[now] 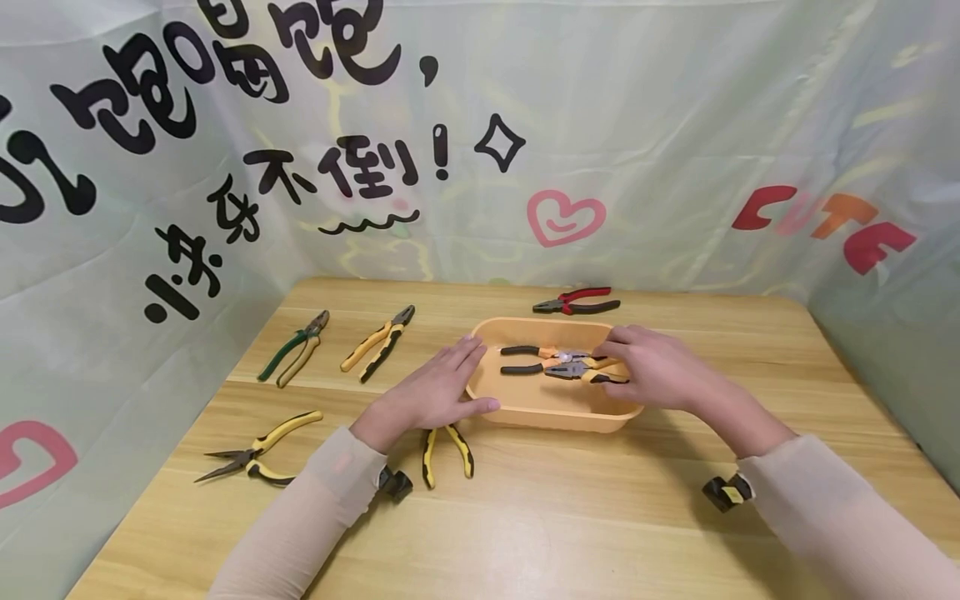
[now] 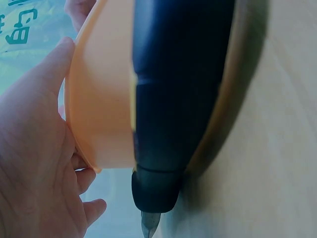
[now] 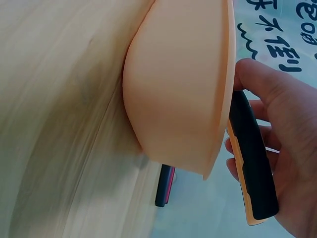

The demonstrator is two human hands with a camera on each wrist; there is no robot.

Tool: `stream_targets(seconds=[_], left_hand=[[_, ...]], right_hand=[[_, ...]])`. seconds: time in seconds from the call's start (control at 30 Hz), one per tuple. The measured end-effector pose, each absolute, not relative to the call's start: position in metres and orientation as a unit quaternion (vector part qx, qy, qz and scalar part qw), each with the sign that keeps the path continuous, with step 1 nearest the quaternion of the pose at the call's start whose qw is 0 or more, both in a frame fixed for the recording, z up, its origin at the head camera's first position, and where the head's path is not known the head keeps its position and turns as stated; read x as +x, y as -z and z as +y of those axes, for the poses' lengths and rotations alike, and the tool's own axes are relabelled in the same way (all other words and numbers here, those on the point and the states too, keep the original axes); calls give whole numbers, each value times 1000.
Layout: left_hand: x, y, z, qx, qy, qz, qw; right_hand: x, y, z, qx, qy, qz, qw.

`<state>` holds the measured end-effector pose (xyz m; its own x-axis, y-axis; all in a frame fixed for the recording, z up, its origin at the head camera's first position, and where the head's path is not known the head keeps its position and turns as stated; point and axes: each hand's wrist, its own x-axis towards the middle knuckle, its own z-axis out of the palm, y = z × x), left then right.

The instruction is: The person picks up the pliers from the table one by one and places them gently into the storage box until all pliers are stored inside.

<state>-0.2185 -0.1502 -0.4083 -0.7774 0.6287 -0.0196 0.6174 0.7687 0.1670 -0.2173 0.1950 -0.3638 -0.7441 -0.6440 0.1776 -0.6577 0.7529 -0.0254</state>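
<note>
An orange plastic basket [image 1: 555, 418] stands mid-table. My left hand [image 1: 431, 392] rests against its left end, fingers extended along the rim and thumb at the front corner. My right hand [image 1: 663, 367] reaches over the right end and holds combination pliers [image 1: 573, 370] by their black and yellow handles [image 3: 255, 163]; their jaws point left inside the basket. Just behind them, pliers with black and orange handles [image 1: 521, 351] lie in the basket, their tips partly hidden near my right fingers. Yellow-and-black-handled pliers [image 1: 467, 454] lie by my left wrist, their head hidden.
Red-and-black pliers [image 1: 577, 302] lie behind the basket. To the left are yellow-and-black pliers [image 1: 382, 340], green-and-tan pliers [image 1: 296, 346] and open long-nose pliers [image 1: 251, 458]. A printed curtain [image 1: 660, 167] stands along the table's back and sides.
</note>
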Motion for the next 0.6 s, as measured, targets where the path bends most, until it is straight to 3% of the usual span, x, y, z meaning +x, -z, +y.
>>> stream_targets(seconds=[0.6], left_hand=[[-218, 408, -151, 334, -78, 939, 36]], right_hand=[[-230, 370, 174, 371, -27, -927, 52]])
